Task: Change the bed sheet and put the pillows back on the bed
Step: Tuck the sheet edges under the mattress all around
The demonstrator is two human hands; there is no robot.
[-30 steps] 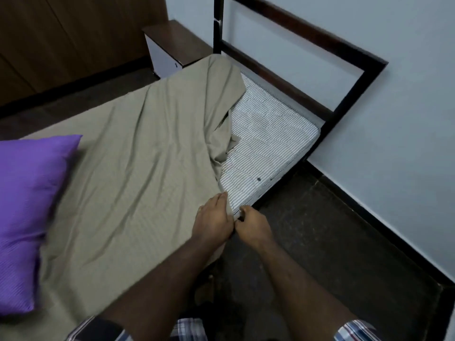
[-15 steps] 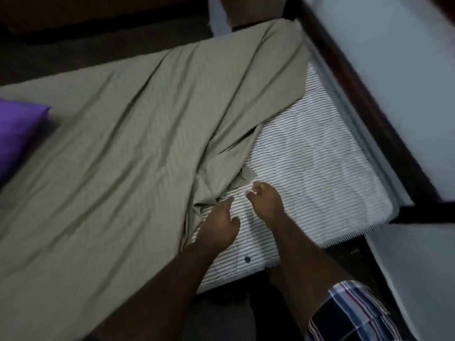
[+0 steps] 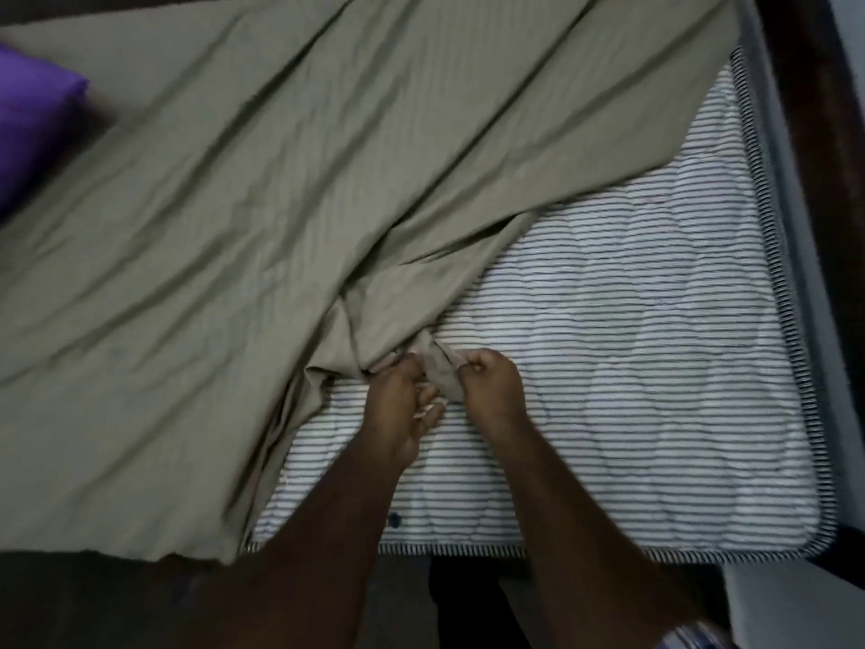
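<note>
A khaki bed sheet lies rumpled over most of the striped mattress, whose right part is bare. A bunched corner of the sheet sits near the mattress middle. My left hand grips that bunched corner from the left. My right hand pinches the same corner from the right, fingers curled. A purple pillow lies on the sheet at the far left, partly cut off by the frame edge.
A dark wooden bed frame runs along the right side of the mattress. Dark floor shows below the mattress's near edge. A pale wall shows at the lower right.
Both hands moved from the mattress's near edge inward to the bunched sheet corner and took hold of it. My head leaned in over the bed, so the view is closer.
</note>
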